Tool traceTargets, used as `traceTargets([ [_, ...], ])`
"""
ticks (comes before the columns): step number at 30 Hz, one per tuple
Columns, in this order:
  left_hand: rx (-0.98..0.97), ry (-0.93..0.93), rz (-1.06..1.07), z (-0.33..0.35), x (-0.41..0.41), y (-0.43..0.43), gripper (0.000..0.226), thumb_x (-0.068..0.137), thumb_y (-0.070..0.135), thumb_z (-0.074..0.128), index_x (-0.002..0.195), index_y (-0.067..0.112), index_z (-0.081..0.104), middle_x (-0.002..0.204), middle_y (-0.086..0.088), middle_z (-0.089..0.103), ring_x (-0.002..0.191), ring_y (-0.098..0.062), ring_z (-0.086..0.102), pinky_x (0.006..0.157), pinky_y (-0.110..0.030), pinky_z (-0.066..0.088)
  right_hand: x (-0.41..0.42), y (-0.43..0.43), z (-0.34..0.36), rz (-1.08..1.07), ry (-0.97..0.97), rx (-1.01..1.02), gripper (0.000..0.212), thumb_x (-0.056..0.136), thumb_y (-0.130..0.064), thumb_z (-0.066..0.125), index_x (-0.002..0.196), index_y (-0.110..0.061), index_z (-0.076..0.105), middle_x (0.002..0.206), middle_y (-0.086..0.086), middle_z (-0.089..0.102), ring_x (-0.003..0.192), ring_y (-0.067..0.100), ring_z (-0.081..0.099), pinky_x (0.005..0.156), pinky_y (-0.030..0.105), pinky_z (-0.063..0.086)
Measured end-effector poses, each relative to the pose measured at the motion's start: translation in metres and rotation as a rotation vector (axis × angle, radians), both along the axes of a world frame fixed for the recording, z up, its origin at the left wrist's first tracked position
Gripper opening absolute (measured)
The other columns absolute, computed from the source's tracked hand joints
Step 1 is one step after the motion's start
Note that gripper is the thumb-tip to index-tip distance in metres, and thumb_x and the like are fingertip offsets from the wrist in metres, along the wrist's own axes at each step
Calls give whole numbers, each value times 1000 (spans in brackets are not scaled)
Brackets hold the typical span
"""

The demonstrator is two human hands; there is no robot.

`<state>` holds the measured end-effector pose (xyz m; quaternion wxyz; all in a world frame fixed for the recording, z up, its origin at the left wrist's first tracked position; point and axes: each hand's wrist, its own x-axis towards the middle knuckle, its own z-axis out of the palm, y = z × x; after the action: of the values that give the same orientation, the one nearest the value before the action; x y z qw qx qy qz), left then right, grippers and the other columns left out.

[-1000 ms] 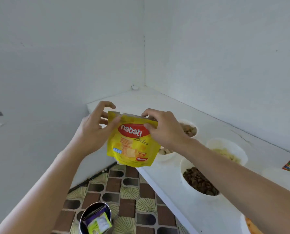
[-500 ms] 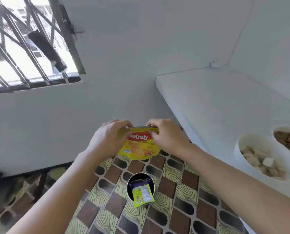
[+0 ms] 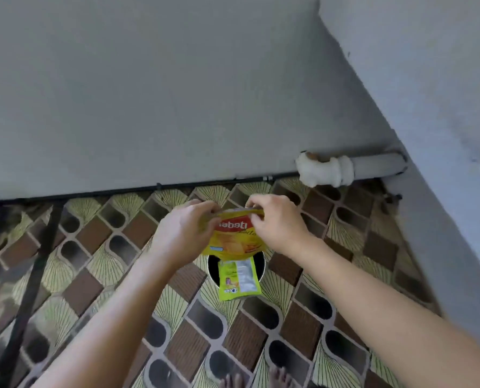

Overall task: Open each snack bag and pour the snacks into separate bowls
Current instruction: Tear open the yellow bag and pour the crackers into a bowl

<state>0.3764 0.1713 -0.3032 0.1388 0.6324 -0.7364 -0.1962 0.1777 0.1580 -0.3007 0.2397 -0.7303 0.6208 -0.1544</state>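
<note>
The small yellow foil snack bag (image 3: 234, 243) with a red logo hangs in the air directly above the round black bin (image 3: 213, 266), hiding the bin's far rim. The left hand (image 3: 181, 236) pinches the bag's top edge at one corner, and the right hand (image 3: 275, 225) pinches it at the other, with fingers curled. A lime-green empty wrapper (image 3: 238, 278) sticks out over the bin's near rim. Beyond the bin, a grey pipe (image 3: 373, 166) runs along the foot of the wall.
</note>
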Motion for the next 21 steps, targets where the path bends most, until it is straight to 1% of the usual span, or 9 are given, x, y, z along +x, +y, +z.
traceTargets([
  [3, 26, -14, -1, -76, -1, -3, 18, 97, 40, 62, 110, 30, 69, 102, 10, 67, 91, -17, 64, 71, -36, 56, -2, -3, -77, 22, -13, 31, 11, 91, -14, 61, 97, -19, 69, 94, -1, 72, 90, 23, 67, 85, 45, 53],
  [7, 62, -32, -16, -168, 2, -6, 16, 96, 36, 61, 110, 32, 70, 104, 9, 69, 95, -18, 66, 76, -38, 56, -1, -4, -173, 49, 37, 26, 9, 90, -18, 62, 96, -22, 68, 94, -3, 72, 88, 21, 66, 85, 42, 53],
  [9, 122, -64, -23, -209, 1, -4, 19, 98, 35, 60, 113, 31, 70, 104, 7, 69, 93, -20, 66, 75, -38, 56, 1, -2, -215, 69, 62, 60, 10, 92, -20, 62, 99, -23, 67, 96, -3, 71, 88, 22, 65, 87, 42, 51],
  [11, 185, -107, -30, -244, 0, -2, 22, 99, 37, 57, 117, 33, 69, 106, 7, 68, 93, -20, 65, 74, -37, 56, 2, 1, -251, 94, 92, 101, 12, 93, -20, 59, 101, -24, 67, 97, -4, 70, 91, 22, 64, 91, 41, 47],
  [13, 263, -124, -40, -271, -1, -1, 22, 99, 39, 55, 116, 35, 68, 107, 8, 68, 97, -20, 65, 75, -37, 55, 2, 4, -281, 120, 146, 146, 15, 94, -17, 56, 104, -22, 67, 95, -3, 71, 92, 23, 64, 95, 41, 44],
  [15, 323, -127, -60, -289, -2, -2, 22, 99, 37, 55, 114, 34, 70, 107, 5, 69, 100, -22, 65, 79, -39, 56, 1, 3, -300, 121, 190, 184, 26, 93, -12, 53, 111, -24, 68, 99, -1, 72, 97, 25, 63, 97, 41, 43],
  [17, 342, -146, -60, -295, -2, -5, 23, 99, 36, 56, 112, 33, 74, 105, 3, 72, 99, -24, 67, 79, -39, 56, 0, 2, -306, 94, 184, 200, 29, 90, -11, 55, 110, -25, 70, 100, -1, 72, 97, 27, 64, 91, 39, 47],
  [19, 343, -211, -67, -298, -3, -8, 23, 98, 35, 57, 113, 37, 75, 105, 3, 74, 99, -24, 68, 77, -35, 56, 1, 2, -305, 110, 235, 216, 23, 86, -9, 58, 98, -23, 71, 93, 1, 71, 90, 28, 64, 74, 36, 51],
  [21, 349, -295, -96, -309, -7, -11, 25, 98, 32, 57, 116, 37, 74, 107, 3, 73, 99, -25, 68, 73, -30, 52, 3, 3, -314, 145, 334, 276, 20, 82, -3, 57, 88, -18, 70, 85, 4, 68, 84, 31, 63, 60, 34, 44],
])
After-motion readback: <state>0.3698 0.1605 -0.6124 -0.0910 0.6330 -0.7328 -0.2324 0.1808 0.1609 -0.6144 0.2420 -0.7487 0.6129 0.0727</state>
